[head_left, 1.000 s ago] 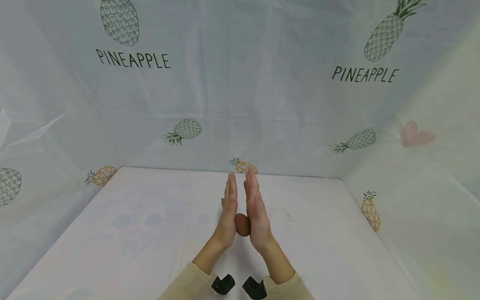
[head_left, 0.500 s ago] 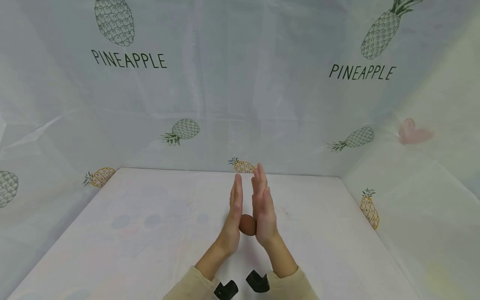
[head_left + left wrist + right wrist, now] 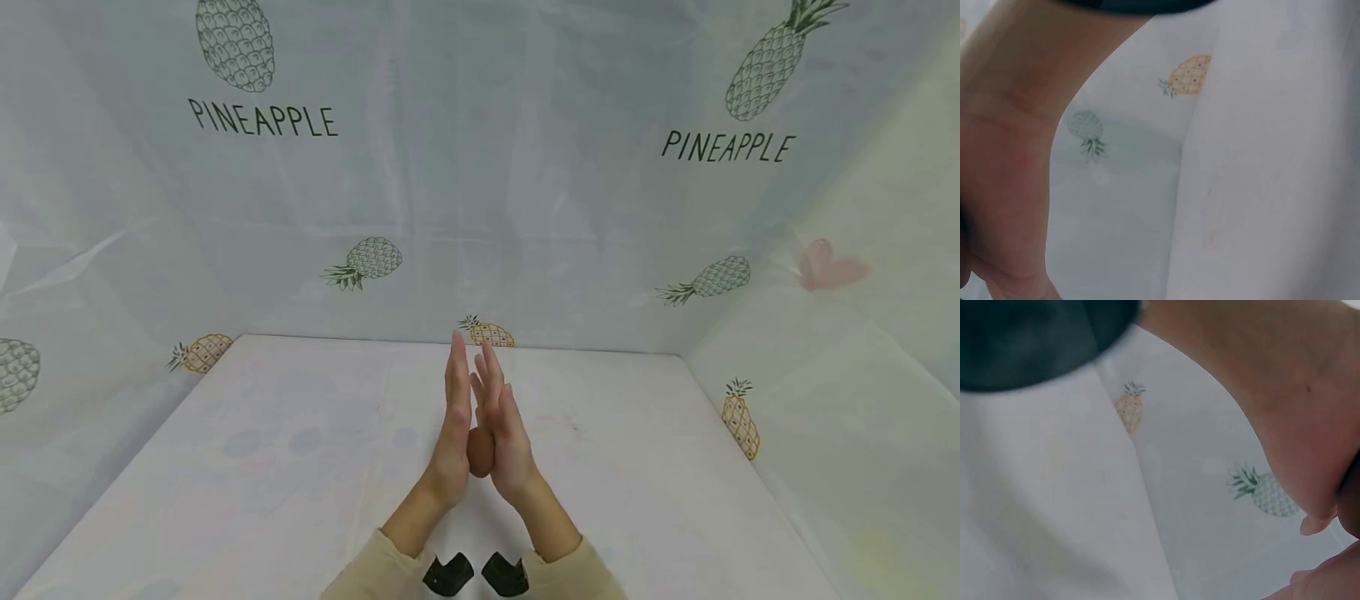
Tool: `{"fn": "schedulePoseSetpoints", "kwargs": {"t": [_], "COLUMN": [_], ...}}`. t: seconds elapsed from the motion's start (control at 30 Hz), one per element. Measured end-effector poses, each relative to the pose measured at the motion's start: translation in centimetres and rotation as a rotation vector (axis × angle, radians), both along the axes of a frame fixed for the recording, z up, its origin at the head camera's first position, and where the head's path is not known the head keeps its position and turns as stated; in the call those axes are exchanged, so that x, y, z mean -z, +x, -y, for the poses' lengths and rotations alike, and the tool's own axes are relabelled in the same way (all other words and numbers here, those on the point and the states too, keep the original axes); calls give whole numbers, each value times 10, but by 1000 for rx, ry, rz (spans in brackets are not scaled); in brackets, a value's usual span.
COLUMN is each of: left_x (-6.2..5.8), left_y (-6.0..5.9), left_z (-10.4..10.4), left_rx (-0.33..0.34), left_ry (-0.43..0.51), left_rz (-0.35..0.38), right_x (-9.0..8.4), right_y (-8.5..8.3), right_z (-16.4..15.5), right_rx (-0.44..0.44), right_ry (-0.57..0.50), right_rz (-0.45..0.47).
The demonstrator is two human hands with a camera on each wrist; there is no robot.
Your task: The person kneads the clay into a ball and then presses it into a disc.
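A brown ball, smooth and about as wide as two or three fingers, is caught between the two palms in the head view. My left hand stands on edge at its left side, fingers straight and pointing away. On the other side my right hand faces it, palm inward, with fingers extended and slightly spread. Both palms touch the ball near their lower ends, and the fingertips are apart. Each wrist view shows mostly wrist and heel of a hand; fingers are largely cut off there.
Beneath the hands lies a white tabletop. Pale sheeting with pineapple prints walls it at the back and both sides. Black wrist-camera mounts sit at the cuffs of the light sleeves.
Both hands shifted right, then back left, with the ball between them. The left fingertips have slid forward while the right ones drew back. The ball has moved slightly left.
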State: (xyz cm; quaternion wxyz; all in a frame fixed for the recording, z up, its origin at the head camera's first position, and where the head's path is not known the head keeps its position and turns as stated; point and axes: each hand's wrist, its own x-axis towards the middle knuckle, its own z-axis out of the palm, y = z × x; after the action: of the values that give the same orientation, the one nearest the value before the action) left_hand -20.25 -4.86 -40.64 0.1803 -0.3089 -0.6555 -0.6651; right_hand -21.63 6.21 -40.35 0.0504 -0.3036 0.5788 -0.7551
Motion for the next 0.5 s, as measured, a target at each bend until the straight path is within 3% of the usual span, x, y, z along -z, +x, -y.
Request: {"fn": "schedulePoseSetpoints", "kwargs": {"t": [0.5], "left_x": [-5], "left_y": [-10], "left_z": [15], "left_rx": [-163], "left_ry": [80], "left_rz": [64], "right_x": [1], "right_y": [9], "right_z": [13], "right_rx": [-19], "right_ry": [16], "right_rz": [9]}}
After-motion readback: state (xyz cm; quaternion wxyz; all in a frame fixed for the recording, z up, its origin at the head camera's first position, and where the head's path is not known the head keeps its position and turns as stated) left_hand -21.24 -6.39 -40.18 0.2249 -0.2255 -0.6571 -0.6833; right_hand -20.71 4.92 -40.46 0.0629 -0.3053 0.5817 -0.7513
